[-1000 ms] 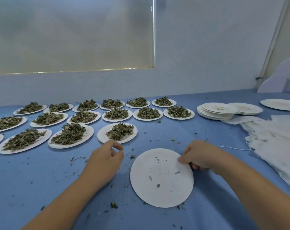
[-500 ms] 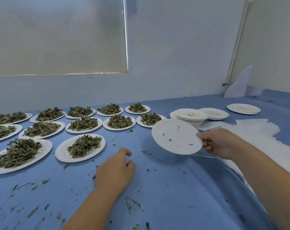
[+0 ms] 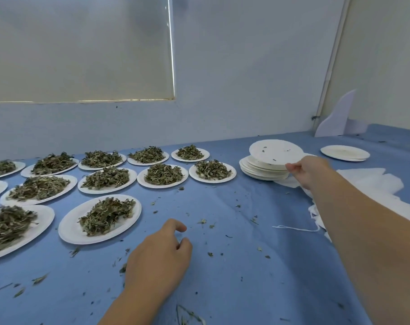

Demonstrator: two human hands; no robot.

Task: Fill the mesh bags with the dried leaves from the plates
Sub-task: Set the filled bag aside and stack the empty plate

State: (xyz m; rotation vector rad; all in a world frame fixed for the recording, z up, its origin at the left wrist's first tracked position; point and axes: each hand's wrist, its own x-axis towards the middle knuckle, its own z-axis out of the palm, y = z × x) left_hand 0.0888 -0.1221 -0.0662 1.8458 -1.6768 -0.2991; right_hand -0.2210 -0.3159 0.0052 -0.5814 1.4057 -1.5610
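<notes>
My right hand (image 3: 310, 170) pinches the near edge of an emptied white paper plate (image 3: 275, 152), holding it tilted on top of a stack of empty plates (image 3: 260, 172) at the far right. My left hand (image 3: 160, 256) hovers over the blue cloth near the front, fingers loosely curled, holding nothing. Several plates heaped with dried leaves fill the left half of the table; the nearest full plate (image 3: 65, 228) lies just left of my left hand. A pile of white mesh bags (image 3: 373, 181) lies at the right, partly hidden by my right arm.
Another low stack of empty plates (image 3: 344, 153) sits at the far right. Leaf crumbs are scattered over the blue tablecloth (image 3: 234, 266). A white drawstring (image 3: 295, 228) trails from the bags. The wall runs close behind the plates.
My right hand lifted the emptied plate from the cloth in front of me and carried it away to the right, onto the stack. My left hand stayed low over the cloth.
</notes>
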